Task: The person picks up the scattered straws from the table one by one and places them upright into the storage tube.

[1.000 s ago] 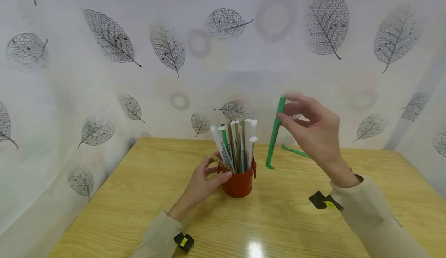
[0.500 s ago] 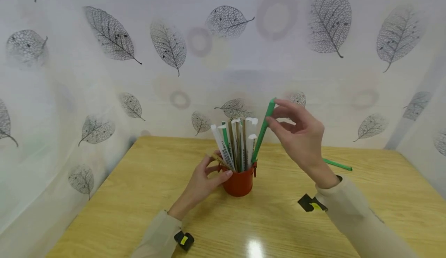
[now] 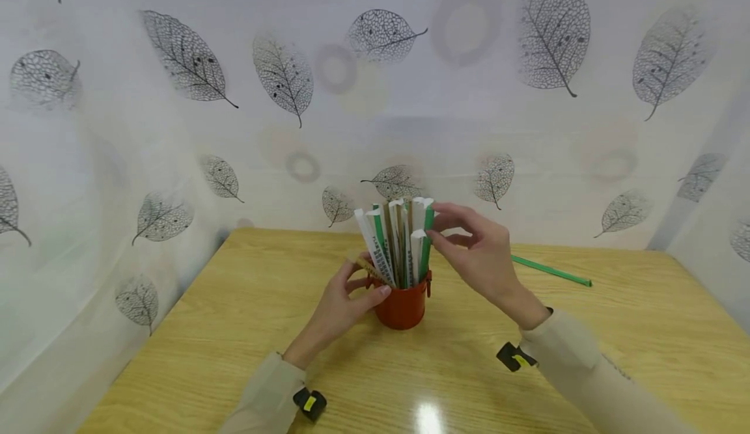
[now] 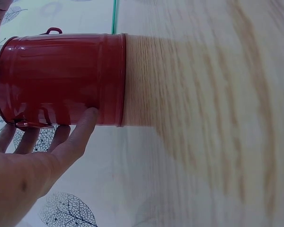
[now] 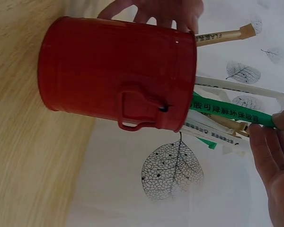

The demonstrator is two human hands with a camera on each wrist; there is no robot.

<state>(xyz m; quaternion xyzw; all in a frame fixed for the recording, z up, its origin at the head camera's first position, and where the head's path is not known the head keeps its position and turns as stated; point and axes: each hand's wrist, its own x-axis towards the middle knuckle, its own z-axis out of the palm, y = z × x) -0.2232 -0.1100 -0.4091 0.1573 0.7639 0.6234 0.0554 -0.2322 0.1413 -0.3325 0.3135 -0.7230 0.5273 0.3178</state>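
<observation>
A small red bucket [image 3: 401, 309] with side handles stands on the table, holding several paper-wrapped straws [image 3: 377, 252] in white, brown and green. My left hand [image 3: 336, 307] holds the bucket's left side, thumb near the front rim; in the left wrist view its fingers [image 4: 80, 135] lie against the red wall. Between thumb and fingers, my right hand [image 3: 477, 258] pinches the upper part of a green wrapped straw [image 5: 227, 110]. This straw's lower end is inside the bucket at the right, hidden by the wall. A brown straw [image 5: 222, 36] leans out beside my left hand.
Another green straw [image 3: 553, 270] lies on the wooden table [image 3: 246, 356], right of the bucket and behind my right hand. A pale curtain [image 3: 410, 95] with leaf prints hangs behind the table and at its sides.
My right hand has moved left and down, bringing the green straw from beside the bucket into it among the others. My left hand has stayed on the bucket.
</observation>
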